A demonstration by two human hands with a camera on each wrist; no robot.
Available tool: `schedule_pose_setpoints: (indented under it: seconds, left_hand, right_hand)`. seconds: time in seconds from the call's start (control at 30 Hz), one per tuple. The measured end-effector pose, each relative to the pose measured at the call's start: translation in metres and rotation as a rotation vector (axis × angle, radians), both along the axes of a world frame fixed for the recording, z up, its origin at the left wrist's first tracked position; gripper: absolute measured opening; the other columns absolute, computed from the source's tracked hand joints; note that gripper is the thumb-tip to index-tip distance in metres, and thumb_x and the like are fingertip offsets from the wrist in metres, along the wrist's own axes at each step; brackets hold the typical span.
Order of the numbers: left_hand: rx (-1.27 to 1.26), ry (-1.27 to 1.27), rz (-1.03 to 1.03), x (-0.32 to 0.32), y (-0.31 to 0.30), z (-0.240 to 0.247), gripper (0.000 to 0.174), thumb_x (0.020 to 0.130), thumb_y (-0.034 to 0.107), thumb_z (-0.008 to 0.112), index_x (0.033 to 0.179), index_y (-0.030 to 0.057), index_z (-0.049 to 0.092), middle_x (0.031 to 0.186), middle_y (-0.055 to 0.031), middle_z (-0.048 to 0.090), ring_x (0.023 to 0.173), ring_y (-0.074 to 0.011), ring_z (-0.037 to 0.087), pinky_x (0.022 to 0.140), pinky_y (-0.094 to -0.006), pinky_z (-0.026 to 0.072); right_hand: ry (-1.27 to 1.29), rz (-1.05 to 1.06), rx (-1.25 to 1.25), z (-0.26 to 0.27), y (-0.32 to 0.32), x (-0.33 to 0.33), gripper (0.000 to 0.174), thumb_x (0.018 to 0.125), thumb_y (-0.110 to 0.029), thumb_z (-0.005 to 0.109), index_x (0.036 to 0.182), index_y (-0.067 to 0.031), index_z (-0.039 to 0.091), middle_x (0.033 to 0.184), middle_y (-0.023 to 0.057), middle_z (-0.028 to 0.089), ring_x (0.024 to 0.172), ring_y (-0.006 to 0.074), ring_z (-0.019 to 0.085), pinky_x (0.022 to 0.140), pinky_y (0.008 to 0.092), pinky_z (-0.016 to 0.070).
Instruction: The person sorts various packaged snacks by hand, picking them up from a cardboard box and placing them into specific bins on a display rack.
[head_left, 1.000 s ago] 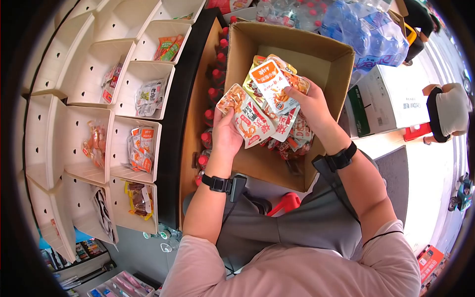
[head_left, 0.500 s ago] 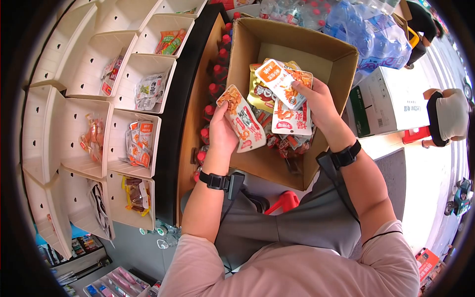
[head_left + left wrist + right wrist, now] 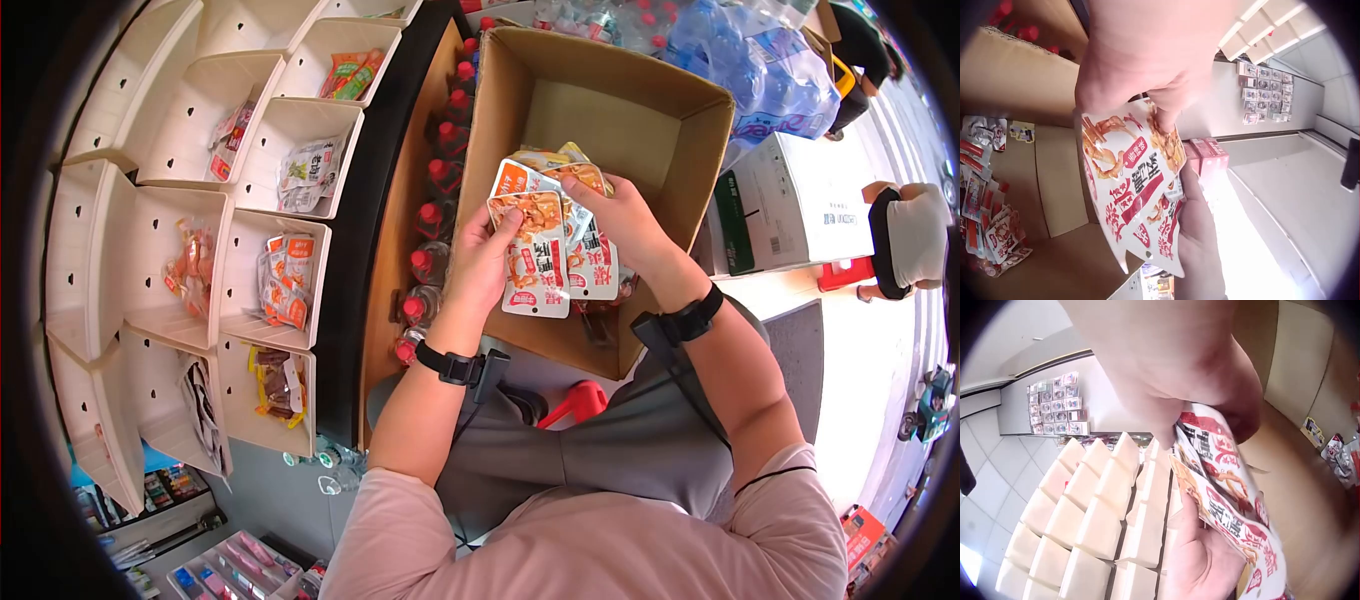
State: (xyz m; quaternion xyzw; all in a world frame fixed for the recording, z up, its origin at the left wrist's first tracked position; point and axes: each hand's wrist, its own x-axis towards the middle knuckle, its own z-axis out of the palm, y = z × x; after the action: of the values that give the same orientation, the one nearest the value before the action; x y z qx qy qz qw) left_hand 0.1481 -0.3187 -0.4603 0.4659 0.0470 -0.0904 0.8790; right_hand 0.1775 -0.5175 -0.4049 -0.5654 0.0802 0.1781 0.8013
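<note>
3 bright views, edges bowed, corners black; ground (image 3: 862, 400) overexposed at head view's right; wrist views softer.

Left hand (image 3: 482, 262) pinches, thumb (image 3: 508, 226) on top; right hand (image 3: 632, 222) grips nearby, thumb up top too, forearms (image 3: 425, 412) angled inward!

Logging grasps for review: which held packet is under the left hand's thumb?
The frontmost white packet, nearest the left hand; it overlaps the other packets, which the right hand holds behind it.

Looks like a snack shop, judging by tiered cream plastic bins (image 3: 160, 215) of glossy printed packets (image 3: 286, 282), blue-tinted shrink-wrapped plastic bottles (image 3: 775, 85) and rows of small pale rectangular wall-hung packs (image 3: 1265, 91).
</note>
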Motion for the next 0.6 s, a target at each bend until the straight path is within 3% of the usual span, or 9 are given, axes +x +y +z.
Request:
schedule_pose_setpoints:
  seconds: [0.17,0.23,0.4,0.5,0.6]
  left_hand:
    - [-0.037,0.036,0.042,0.0,0.005,0.004,0.026,0.101,0.014,0.064,0.124,0.0019,0.064,0.12,-0.0071,0.07,0.109,-0.016,0.067,0.095,-0.0325,0.0543]
    - [-0.131,0.071,0.07,0.002,0.008,0.009,0.029,0.099,0.015,0.067,0.124,0.0015,0.064,0.119,-0.0081,0.07,0.107,-0.016,0.068,0.094,-0.0326,0.0548]
    - [-0.255,0.122,0.172,0.006,0.031,0.006,0.026,0.102,0.017,0.062,0.125,0.0042,0.064,0.123,-0.0097,0.069,0.112,-0.0213,0.068,0.098,-0.0376,0.0545]
    - [-0.243,0.143,0.232,0.007,0.047,0.0,0.025,0.102,0.016,0.062,0.125,0.0047,0.064,0.123,-0.0103,0.07,0.112,-0.0215,0.068,0.098,-0.0387,0.0544]
    - [-0.189,0.147,0.29,0.005,0.052,-0.005,0.026,0.103,0.016,0.06,0.127,0.0048,0.061,0.123,-0.01,0.069,0.112,-0.0224,0.067,0.099,-0.041,0.0544]
  right_hand:
    - [0.091,-0.01,0.164,-0.002,0.001,0.0,0.035,0.102,-0.025,0.065,0.121,0.0041,0.063,0.106,0.0108,0.073,0.09,0.0154,0.072,0.077,0.0311,0.0599]
    - [0.092,-0.02,0.132,-0.007,0.001,0.001,0.034,0.102,-0.025,0.064,0.121,0.0037,0.063,0.105,0.0099,0.073,0.087,0.0145,0.072,0.076,0.0299,0.0596]
    - [-0.002,-0.094,0.03,-0.017,-0.007,0.009,0.033,0.102,-0.027,0.065,0.118,0.0019,0.065,0.095,0.0066,0.074,0.079,0.011,0.071,0.067,0.025,0.0568]
    - [0.014,-0.165,-0.148,-0.02,-0.025,0.02,0.033,0.101,-0.029,0.066,0.116,0.0012,0.066,0.092,0.0061,0.073,0.076,0.0114,0.071,0.065,0.0251,0.0562]
    - [0.078,-0.173,0.074,-0.006,-0.032,0.02,0.032,0.102,-0.027,0.064,0.116,0.0011,0.064,0.093,0.0084,0.074,0.076,0.0166,0.074,0.066,0.03,0.0604]
